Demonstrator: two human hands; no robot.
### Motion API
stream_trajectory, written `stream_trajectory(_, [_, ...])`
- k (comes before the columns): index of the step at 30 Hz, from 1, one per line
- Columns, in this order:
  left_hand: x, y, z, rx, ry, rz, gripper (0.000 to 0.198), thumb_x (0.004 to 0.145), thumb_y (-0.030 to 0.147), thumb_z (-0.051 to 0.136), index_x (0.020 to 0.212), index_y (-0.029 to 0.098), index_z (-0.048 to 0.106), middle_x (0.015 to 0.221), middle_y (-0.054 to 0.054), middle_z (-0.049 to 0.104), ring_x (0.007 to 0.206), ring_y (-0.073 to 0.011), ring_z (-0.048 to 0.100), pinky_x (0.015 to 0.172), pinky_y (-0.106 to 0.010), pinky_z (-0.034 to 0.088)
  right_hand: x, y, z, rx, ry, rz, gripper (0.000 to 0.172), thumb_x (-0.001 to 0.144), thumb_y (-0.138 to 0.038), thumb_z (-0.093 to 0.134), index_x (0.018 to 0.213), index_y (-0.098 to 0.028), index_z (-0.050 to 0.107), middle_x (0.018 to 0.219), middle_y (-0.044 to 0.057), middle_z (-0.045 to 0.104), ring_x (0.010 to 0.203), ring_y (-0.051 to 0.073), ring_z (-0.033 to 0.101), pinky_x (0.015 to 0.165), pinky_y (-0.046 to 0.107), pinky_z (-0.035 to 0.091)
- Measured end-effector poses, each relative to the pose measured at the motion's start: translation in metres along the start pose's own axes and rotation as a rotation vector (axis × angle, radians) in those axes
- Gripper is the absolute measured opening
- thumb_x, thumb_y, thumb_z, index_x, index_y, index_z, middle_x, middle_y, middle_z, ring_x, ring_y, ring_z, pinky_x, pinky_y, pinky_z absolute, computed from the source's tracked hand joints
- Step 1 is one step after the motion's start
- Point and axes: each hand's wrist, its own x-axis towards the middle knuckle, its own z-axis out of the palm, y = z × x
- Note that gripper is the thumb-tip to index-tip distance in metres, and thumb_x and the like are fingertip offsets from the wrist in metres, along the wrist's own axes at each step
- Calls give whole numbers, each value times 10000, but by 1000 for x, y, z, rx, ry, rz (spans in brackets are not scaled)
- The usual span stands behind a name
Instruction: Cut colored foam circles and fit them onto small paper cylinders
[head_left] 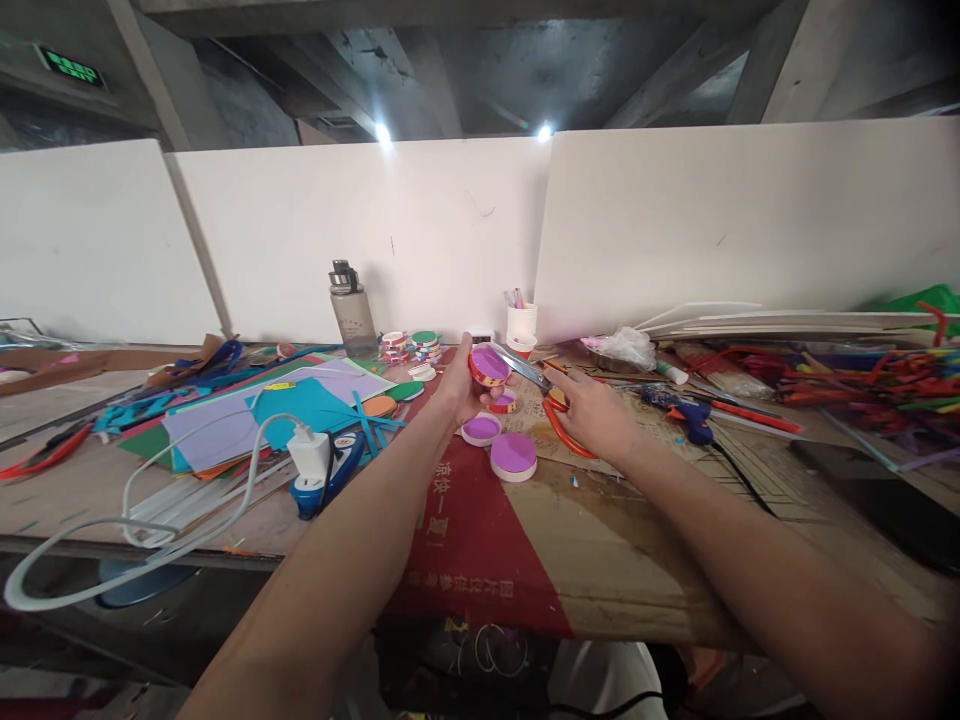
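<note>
My left hand (459, 388) is closed round a small round lid (487, 366) with a purple top and a red patterned rim, held up above the table. My right hand (592, 412) grips orange-handled scissors (559, 418); their metal blades (519, 365) reach left and touch the lid's purple face. Below the hands, on the cardboard-covered table (600, 540), lie two more purple-topped white lids (514, 456) (481, 429) and a smaller red-rimmed ring (503, 403).
Coloured paper sheets (255, 415), a white charger with cable (310, 452) and blue strips lie left. A grey water bottle (351, 310), a white cup with pens (521, 325), a blue glue gun (686, 412), pipe cleaners (862, 385) and a dark phone (877, 490) are around. White panels stand behind.
</note>
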Motion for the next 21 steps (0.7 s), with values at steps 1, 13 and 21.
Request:
stream_trajectory(1, [0,1,-1,-3,2,-2,723,930,706,167,758,135,575,564,-105,610,353,-102,481,300,-166,223,0,0,0,2,8,-9,513,925,-229,449,1437,-202,474,1219,151,665,959,282,660,757,333,459])
stream_trajectory(13, [1,-5,5,-112,95,191,631,948,661,283,794,140,604,628,-90,656,567,-198,674,435,-245,457,1,-3,-5,27,-31,38,487,934,-262,451,1411,-190,512,1121,145,708,970,282,664,730,315,440])
stream_trajectory(21, [1,-9,6,4,105,131,636,974,617,230,740,145,586,520,-73,583,414,-164,568,336,-222,315,1,-4,-4,52,-62,58,505,932,-288,458,1434,-232,480,1278,161,615,1001,283,651,747,327,461])
